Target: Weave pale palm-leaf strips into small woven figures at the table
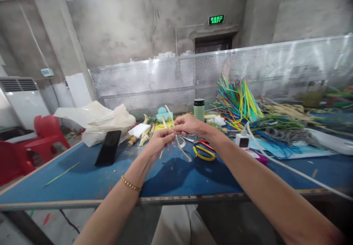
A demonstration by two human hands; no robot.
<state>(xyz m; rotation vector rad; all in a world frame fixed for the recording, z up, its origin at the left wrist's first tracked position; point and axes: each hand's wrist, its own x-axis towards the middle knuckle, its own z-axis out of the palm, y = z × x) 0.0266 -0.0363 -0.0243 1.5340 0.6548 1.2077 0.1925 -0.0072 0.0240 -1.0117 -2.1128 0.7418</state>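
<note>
Both my hands meet above the middle of the blue table (pixel 121 186). My left hand (pixel 162 139) pinches pale, straw-like strips (pixel 182 151), whose ends stick out above and below the fingers. My right hand (pixel 187 125) pinches the same strips where they cross, its fingertips touching those of the left. The exact crossing is partly hidden by the fingers. On the table just right of the strips lie scissors with yellow handles (pixel 204 153). Beside them is a tool with red handles (pixel 206 144), partly behind my right forearm.
A black phone (pixel 108 147) and crumpled white plastic (pixel 107 118) lie left. Behind my hands stands a green bottle (pixel 199 111). Coloured strips (pixel 239 100), green cords (pixel 275 123), a white charger (pixel 242 140) and its cable (pixel 286 168) occupy the right. A perforated metal screen (pixel 154 83) borders the back.
</note>
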